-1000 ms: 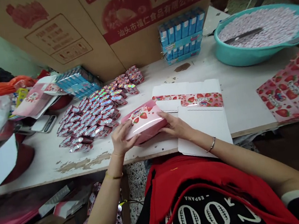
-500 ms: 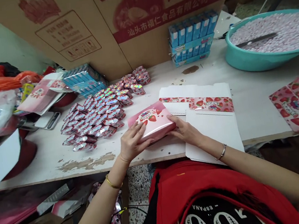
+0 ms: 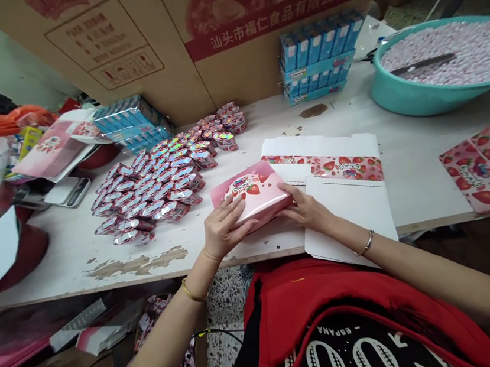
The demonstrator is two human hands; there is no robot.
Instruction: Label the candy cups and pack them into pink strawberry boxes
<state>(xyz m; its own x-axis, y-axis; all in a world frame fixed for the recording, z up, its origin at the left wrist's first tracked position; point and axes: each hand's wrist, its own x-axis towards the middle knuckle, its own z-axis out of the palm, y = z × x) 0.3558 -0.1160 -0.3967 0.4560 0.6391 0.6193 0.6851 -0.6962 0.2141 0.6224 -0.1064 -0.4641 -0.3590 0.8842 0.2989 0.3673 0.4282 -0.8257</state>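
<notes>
Holding the box from both ends, left hand and right hand press inward; flat card lies beside.

Scuffed white table, rows of foil packets, flat white carton blank, teal basin, stacked blue boxes, strawberry-print sheets, pink strawberry box

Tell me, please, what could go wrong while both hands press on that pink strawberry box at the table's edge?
The pink box sits near the table edge; a push from the left hand or right hand might slide it off. The foil packets lie close beside it, so a left elbow sweep could scatter them. The flat carton sheet overhangs the edge and may slip.
</notes>
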